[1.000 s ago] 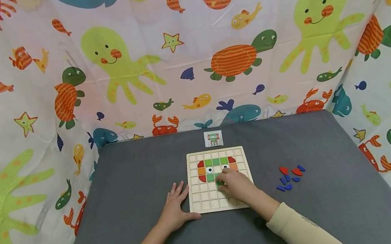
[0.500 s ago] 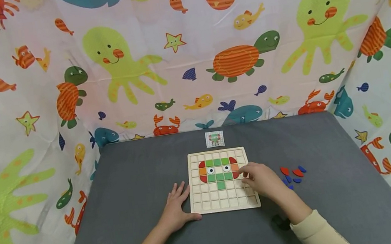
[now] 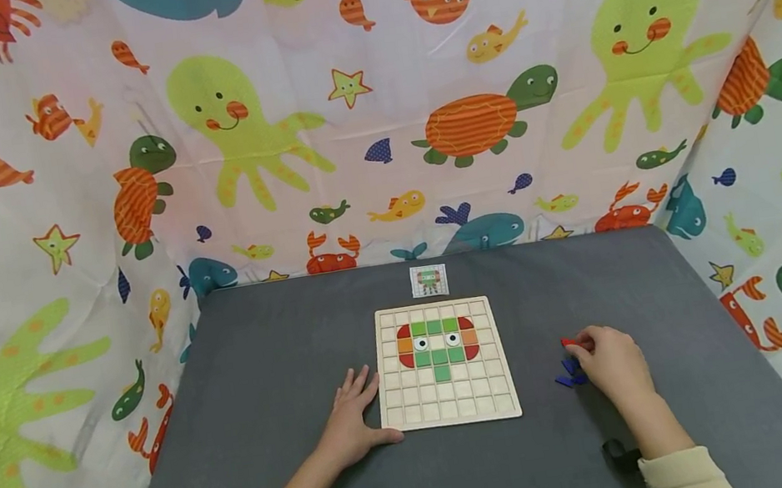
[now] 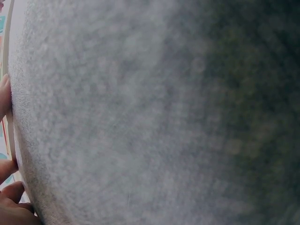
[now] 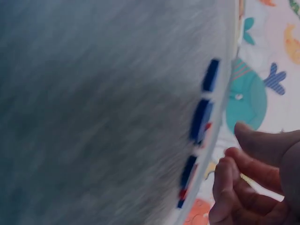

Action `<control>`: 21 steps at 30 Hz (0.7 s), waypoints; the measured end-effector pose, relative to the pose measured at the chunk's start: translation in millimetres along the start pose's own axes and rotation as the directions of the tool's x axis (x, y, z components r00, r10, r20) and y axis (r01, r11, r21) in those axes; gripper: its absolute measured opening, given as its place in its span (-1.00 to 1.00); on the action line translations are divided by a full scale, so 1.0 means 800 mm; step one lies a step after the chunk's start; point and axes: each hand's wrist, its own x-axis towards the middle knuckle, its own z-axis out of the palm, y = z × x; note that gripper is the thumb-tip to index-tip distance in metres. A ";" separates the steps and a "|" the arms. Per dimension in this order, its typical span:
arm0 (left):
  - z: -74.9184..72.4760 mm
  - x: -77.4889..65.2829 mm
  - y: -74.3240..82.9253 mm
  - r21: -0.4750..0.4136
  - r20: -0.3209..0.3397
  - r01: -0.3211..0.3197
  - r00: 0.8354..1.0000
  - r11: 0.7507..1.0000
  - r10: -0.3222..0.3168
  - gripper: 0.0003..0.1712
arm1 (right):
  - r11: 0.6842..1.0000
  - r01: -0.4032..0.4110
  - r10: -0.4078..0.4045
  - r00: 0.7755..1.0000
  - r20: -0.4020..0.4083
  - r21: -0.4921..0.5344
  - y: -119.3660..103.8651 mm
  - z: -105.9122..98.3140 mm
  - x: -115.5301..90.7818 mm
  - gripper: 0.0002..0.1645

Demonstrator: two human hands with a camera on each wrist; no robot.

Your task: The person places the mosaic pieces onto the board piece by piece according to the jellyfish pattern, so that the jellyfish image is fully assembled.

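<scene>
Small flat red piece [image 3: 567, 341] sits at the right hand [image 3: 612, 363] fingertips, can't tell if pinched; left hand [image 3: 348, 424] fingers are spread.

Small white printed card [image 3: 431, 290]: details too tiny for me.
Flat red piece [image 3: 567, 341]: partly behind my right hand [image 3: 616, 366].
My left hand [image 3: 345, 424]: cut off, left wrist view.
Grey cloth-covered desk [image 4: 108, 108]: blurred there.

Gray tbl [image 3: 276, 337]: wooden grid bd [image 3: 479, 387], pic card [image 3: 429, 281] behind, blue pcs [image 3: 561, 380] + red bits [image 5: 183, 192] to R.
</scene>
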 end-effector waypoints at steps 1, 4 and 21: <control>0.000 0.000 0.000 -0.003 0.001 0.000 1.000 1.000 0.000 0.33 | 1.000 -0.021 0.021 1.000 0.015 -0.010 0.005 0.000 -0.001 -0.74; 0.000 -0.001 -0.001 -0.007 -0.001 -0.004 1.000 1.000 0.004 0.33 | 0.997 -0.065 0.068 0.996 0.053 -0.044 0.014 -0.001 -0.001 -0.72; 0.000 -0.002 0.001 -0.002 -0.002 -0.002 1.000 1.000 0.002 0.33 | 1.000 0.000 0.002 0.991 0.132 -0.016 0.030 -0.008 -0.006 -0.75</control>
